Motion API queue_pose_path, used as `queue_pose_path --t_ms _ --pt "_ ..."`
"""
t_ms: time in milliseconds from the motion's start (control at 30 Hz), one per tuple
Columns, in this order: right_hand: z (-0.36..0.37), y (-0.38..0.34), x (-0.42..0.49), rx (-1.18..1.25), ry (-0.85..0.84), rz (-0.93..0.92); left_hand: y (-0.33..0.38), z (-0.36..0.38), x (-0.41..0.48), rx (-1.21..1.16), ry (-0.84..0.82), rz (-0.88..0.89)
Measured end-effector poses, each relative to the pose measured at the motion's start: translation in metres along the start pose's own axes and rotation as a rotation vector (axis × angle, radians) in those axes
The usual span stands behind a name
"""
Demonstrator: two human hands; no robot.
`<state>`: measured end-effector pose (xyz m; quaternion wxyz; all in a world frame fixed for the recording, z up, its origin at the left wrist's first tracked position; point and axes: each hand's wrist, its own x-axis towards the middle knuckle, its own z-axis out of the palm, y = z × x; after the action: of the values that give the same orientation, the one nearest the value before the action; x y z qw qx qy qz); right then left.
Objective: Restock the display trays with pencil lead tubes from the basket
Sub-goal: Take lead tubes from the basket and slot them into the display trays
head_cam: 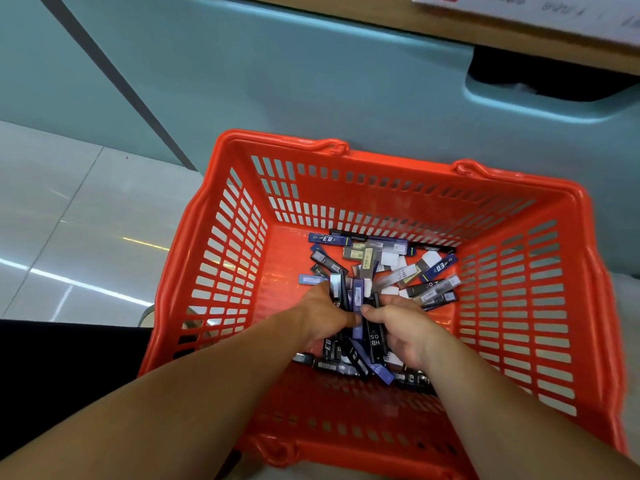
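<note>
An orange plastic basket (pixel 221 258) sits on the floor below me. Several flat pencil lead tubes (pixel 391 265), black, blue and purple, lie scattered on its bottom. Both my hands reach down inside it. My left hand (pixel 323 317) and my right hand (pixel 401 323) press together from either side around a bunch of pencil lead tubes (pixel 356 299), fingers curled round them. More tubes lie under and behind my wrists. No display tray is in view.
A pale teal cabinet front (pixel 311 81) stands right behind the basket, with a dark recess (pixel 540 77) at upper right. A wooden shelf edge (pixel 519 39) with a white box runs along the top. Glossy white floor tiles (pixel 69 220) lie to the left.
</note>
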<state>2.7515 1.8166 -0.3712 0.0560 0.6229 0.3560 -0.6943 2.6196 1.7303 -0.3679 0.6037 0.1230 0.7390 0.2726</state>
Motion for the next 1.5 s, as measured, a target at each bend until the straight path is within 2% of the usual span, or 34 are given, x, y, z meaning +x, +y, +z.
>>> queue_pose_path --t_ms 167,367,633,733,833,1033,1167,1300,1500 --pt "0.001 -0.001 -0.002 -0.026 -0.014 0.003 0.000 -0.002 -0.003 -0.014 -0.014 -0.023" --pt "-0.004 -0.004 -0.006 0.004 0.017 0.018 0.008 -0.020 -0.012 -0.174 -0.030 -0.065" --pt "-0.010 -0.033 -0.036 0.064 -0.135 0.006 0.022 -0.031 -0.040 -0.287 -0.160 -0.045" --pt "0.000 -0.050 -0.055 -0.036 -0.030 -0.074 0.035 -0.036 -0.058 -0.302 -0.249 0.000" --pt "0.013 -0.077 -0.084 -0.017 0.036 -0.217 0.053 -0.042 -0.081 -0.258 -0.285 0.091" --pt "0.023 -0.125 -0.168 -0.155 -0.069 -0.502 0.088 -0.059 -0.152 -0.134 -0.229 0.298" --pt "0.022 -0.147 -0.219 -0.258 -0.118 -0.560 0.120 -0.072 -0.202 -0.083 -0.168 0.435" --pt "0.018 -0.177 -0.271 -0.300 -0.012 -0.623 0.162 -0.086 -0.251 -0.031 -0.098 0.583" --pt "0.020 -0.216 -0.333 -0.172 0.007 -0.682 0.219 -0.117 -0.316 -0.081 0.018 0.778"
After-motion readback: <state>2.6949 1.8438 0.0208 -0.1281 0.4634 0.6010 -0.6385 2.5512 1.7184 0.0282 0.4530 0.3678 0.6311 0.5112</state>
